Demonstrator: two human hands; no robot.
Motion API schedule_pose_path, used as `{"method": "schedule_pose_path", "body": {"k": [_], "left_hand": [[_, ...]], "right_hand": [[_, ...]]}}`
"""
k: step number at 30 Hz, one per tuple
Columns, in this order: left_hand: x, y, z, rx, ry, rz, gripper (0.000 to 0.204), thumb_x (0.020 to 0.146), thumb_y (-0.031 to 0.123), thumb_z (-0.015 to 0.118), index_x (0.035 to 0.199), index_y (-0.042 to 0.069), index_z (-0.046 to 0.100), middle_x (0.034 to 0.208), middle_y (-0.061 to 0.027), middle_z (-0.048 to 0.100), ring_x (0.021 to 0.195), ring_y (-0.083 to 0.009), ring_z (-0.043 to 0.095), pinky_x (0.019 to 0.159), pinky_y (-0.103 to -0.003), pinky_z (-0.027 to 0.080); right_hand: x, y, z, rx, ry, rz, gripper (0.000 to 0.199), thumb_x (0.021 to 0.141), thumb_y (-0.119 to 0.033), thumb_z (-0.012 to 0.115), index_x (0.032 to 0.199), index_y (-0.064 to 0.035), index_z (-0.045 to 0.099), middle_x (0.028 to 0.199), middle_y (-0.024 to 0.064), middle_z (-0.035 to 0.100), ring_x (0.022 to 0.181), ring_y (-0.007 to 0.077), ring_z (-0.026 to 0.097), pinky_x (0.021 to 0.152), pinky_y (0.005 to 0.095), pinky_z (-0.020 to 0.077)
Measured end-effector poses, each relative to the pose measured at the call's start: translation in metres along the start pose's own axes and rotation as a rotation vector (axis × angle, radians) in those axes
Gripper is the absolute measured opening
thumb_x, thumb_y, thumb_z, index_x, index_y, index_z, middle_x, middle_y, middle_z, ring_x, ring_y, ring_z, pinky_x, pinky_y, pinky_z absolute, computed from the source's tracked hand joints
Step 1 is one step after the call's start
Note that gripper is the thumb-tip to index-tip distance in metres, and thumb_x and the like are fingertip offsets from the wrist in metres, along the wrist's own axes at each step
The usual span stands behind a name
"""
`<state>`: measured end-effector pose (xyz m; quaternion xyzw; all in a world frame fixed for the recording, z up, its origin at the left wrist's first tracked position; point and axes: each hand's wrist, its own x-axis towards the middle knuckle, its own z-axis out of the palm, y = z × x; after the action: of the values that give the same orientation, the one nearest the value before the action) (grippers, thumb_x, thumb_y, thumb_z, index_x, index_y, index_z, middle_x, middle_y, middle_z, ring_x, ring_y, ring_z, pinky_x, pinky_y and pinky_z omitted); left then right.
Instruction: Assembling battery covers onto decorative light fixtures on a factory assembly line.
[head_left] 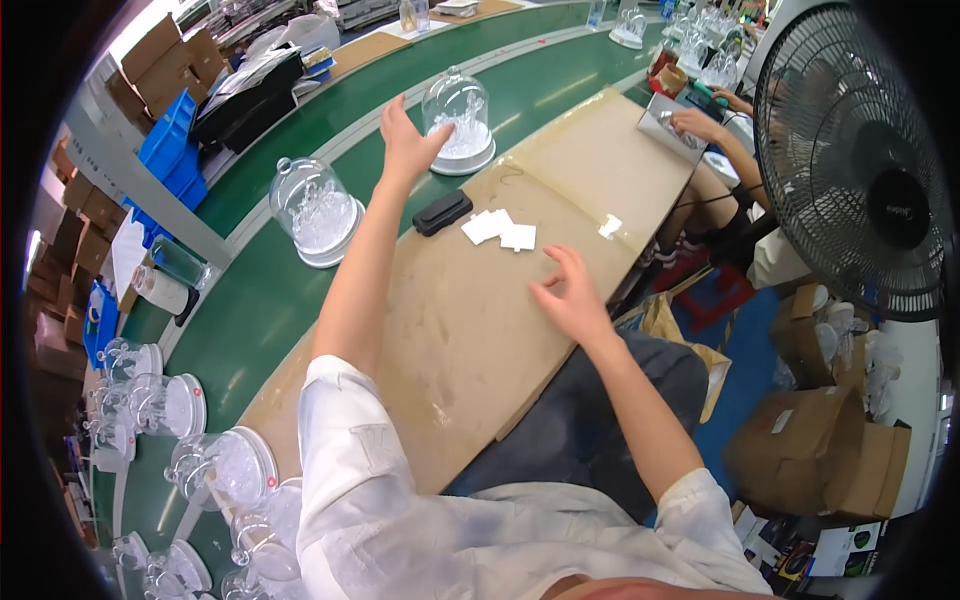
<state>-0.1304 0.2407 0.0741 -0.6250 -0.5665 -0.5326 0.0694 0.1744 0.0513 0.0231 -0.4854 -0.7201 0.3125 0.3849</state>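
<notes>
My left hand [408, 145] reaches out over the green belt with thumb and fingers spread, holding nothing. Its thumb overlaps the edge of a clear dome jar [462, 110] on a white round base; whether it touches, I cannot tell. A second dome jar [318, 212] with clear decoration inside stands to the left of my forearm. My right hand [572, 297] hovers above the brown board, fingers curved and apart with nothing between them. Just beyond it lie small white square pieces [518, 237]. Beside those rests a black oblong case [443, 213].
The brown work board [430, 350] borders the green conveyor belt [235, 310]. Several more dome jars [240, 468] crowd the lower left. A black fan [860, 165] stands at right, near a co-worker's hand [697, 124] over a white box. Cardboard boxes [800, 450] sit on the floor.
</notes>
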Motion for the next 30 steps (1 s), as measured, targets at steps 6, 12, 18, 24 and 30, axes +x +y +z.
{"method": "schedule_pose_path", "body": {"k": [6, 12, 18, 24, 30], "left_hand": [[0.009, 0.002, 0.032, 0.03, -0.111, -0.14, 0.131, 0.054, 0.047, 0.093, 0.15, -0.004, 0.019, 0.147, -0.0259, 0.032, 0.138, -0.0444, 0.029, 0.114, -0.051, 0.03], [0.015, -0.005, 0.049, 0.039, -0.067, -0.144, 0.132, 0.05, 0.044, 0.096, 0.151, 0.003, 0.021, 0.149, -0.0232, 0.03, 0.138, -0.0443, 0.03, 0.112, -0.053, 0.034], [0.022, 0.005, 0.044, -0.055, -0.072, -0.156, 0.123, 0.053, 0.04, 0.095, 0.147, -0.001, 0.029, 0.145, -0.0242, 0.037, 0.135, -0.0405, 0.039, 0.111, -0.046, 0.037], [0.022, 0.022, -0.005, -0.044, 0.069, -0.099, 0.116, 0.057, 0.043, 0.094, 0.142, -0.008, 0.035, 0.14, -0.0279, 0.042, 0.132, -0.0394, 0.042, 0.112, -0.044, 0.037], [0.017, 0.096, -0.07, -0.459, 0.257, -0.328, 0.117, 0.063, 0.038, 0.094, 0.148, -0.005, 0.025, 0.149, -0.0263, 0.035, 0.136, -0.0365, 0.04, 0.111, -0.045, 0.037]], "right_hand": [[0.042, 0.01, 0.036, -0.454, 0.035, -0.075, 0.064, 0.082, -0.03, 0.075, 0.134, -0.0013, 0.05, 0.149, 0.0171, 0.042, 0.112, 0.0388, 0.061, 0.091, 0.0471, 0.0514], [0.038, 0.007, 0.039, -0.419, 0.072, -0.06, 0.042, 0.084, -0.029, 0.074, 0.116, -0.0035, 0.064, 0.133, 0.0107, 0.059, 0.1, 0.0354, 0.067, 0.082, 0.044, 0.0543], [0.031, 0.013, 0.035, -0.155, 0.269, -0.22, 0.016, 0.09, -0.014, 0.067, 0.102, -0.0021, 0.069, 0.112, 0.011, 0.069, 0.09, 0.0321, 0.069, 0.077, 0.0383, 0.0555], [0.005, -0.015, 0.016, 0.063, 0.378, -0.224, 0.014, 0.095, -0.01, 0.065, 0.102, 0.0001, 0.069, 0.101, 0.01, 0.071, 0.074, 0.0194, 0.069, 0.065, 0.0289, 0.0546], [-0.072, -0.053, -0.021, 1.026, 0.424, 0.281, 0.018, 0.099, -0.015, 0.062, 0.107, 0.0002, 0.067, 0.088, 0.0035, 0.067, 0.064, 0.0113, 0.061, 0.049, 0.0224, 0.0414]]}}
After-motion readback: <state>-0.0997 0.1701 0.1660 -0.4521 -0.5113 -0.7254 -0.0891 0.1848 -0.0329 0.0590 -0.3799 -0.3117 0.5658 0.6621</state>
